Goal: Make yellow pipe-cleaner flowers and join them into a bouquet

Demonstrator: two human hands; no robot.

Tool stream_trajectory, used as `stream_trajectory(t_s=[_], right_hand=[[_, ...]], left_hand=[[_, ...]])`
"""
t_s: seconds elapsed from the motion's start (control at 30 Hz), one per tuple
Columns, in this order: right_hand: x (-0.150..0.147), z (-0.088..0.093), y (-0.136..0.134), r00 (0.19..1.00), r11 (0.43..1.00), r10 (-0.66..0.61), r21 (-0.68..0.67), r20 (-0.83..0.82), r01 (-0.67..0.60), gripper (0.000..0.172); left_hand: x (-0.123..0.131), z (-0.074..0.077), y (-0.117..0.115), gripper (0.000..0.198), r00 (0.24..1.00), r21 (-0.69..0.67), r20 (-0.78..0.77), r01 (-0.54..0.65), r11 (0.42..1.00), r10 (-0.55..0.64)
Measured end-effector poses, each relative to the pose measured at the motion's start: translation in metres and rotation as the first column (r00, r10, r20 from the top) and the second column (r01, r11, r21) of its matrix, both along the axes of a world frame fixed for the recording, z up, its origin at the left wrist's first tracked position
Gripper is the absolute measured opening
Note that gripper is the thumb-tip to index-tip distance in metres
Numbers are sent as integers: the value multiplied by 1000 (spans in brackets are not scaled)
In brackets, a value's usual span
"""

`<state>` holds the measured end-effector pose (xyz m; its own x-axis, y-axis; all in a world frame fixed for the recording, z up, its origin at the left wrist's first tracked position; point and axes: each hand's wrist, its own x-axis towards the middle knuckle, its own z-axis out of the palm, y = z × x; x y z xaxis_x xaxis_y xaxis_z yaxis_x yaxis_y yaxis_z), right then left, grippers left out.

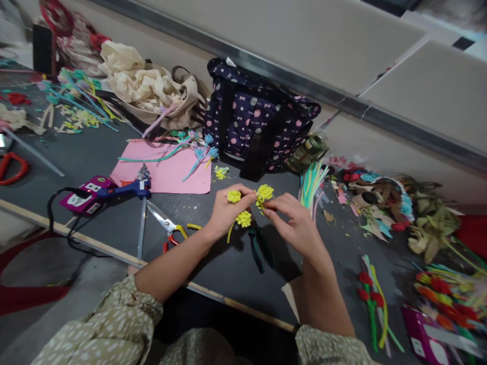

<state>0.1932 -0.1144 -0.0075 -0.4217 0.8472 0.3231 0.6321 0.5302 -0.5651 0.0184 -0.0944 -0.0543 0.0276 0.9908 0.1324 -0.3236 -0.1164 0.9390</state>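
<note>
Above the grey table, my left hand (230, 210) is closed around yellow fuzzy flowers (244, 219); one bloom shows at its top, another hangs below the fingers with a thin yellow stem. Just to the right, my right hand (291, 218) pinches another yellow flower (265, 192) near its lower edge, and the left fingertips touch or nearly touch that flower. Dark green-handled pliers (259, 248) lie on the table beneath the hands. Scissors (167, 225) with red and yellow handles rest near my left forearm. A little pile of yellow scraps (221, 172) lies beyond the hands.
A blue glue gun (125, 189) rests beside a purple power strip (85, 196), its cord running over the table edge. Pink paper (167, 170), a dark patterned bag (258, 111) and a glass jar (309, 152) stand behind. Pipe cleaners (313, 182) and red flowers (366, 286) lie right.
</note>
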Motion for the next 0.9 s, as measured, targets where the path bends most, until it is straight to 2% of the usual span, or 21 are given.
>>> stream_trajectory(t_s=[0.2,0.47,0.67,0.9], right_hand=[[-4,2,-7,999,996,-33,-86,-36,29,14],[4,13,-6,984,984,176,4,-15,-176,22],[7,11,-5,996,984,90,154,-16,-86,24],[8,11,-4,996,969,44,244,-73,-25,25]], left_hand=[[2,-5,2,20,998,-54,23,-60,997,61],[4,-5,6,22,966,-236,250,133,963,-72],[4,-6,7,18,929,-282,322,278,918,-182],[3,-3,6,13,930,-307,312,291,906,-193]])
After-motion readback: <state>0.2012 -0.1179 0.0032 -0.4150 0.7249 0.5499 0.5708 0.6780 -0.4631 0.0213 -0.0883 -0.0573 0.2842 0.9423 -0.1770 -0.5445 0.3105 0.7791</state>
